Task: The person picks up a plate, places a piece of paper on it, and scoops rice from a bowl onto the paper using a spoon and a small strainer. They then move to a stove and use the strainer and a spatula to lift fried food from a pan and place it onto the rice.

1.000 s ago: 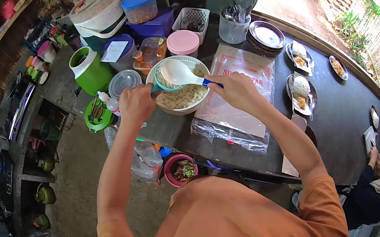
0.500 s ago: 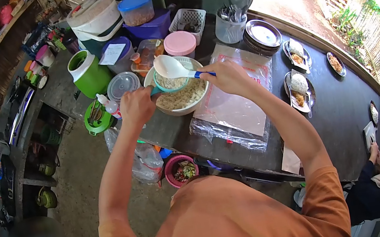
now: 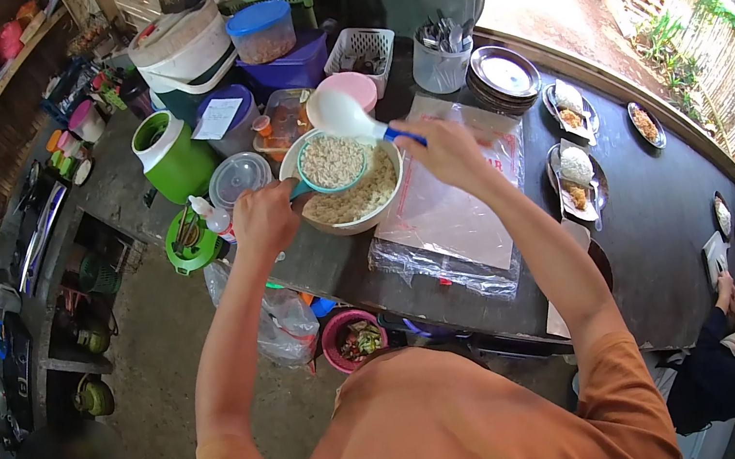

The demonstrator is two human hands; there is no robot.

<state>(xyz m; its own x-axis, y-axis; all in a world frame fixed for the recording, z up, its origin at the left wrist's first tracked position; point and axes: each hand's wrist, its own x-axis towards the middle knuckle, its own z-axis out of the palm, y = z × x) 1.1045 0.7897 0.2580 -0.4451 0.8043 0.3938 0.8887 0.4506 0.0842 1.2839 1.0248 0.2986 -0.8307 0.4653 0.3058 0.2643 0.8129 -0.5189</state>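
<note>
A white bowl (image 3: 393, 197) of rice stands at the table's edge. My left hand (image 3: 267, 220) is closed round the handle of a small teal bowl or scoop (image 3: 333, 161), full of rice, over the white bowl. My right hand (image 3: 444, 149), slightly blurred, grips the blue handle of a white rice spoon (image 3: 345, 115), whose head is above the teal scoop's far rim. Right of the bowl lies a stack of brown wrapping paper (image 3: 446, 225) in clear plastic, under my right forearm.
Stacked plates (image 3: 505, 72) and a cutlery tub (image 3: 440, 64) stand behind the paper. Plates of rice (image 3: 576, 165) line the right side. A co-worker (image 3: 722, 373) is at the far right. A green jug (image 3: 178, 160) stands left; a pink bin (image 3: 329, 346) is below the table.
The white spoon has lifted off the teal scoop and moved up and away, uncovering the rice in it. My right hand has shifted slightly right.
</note>
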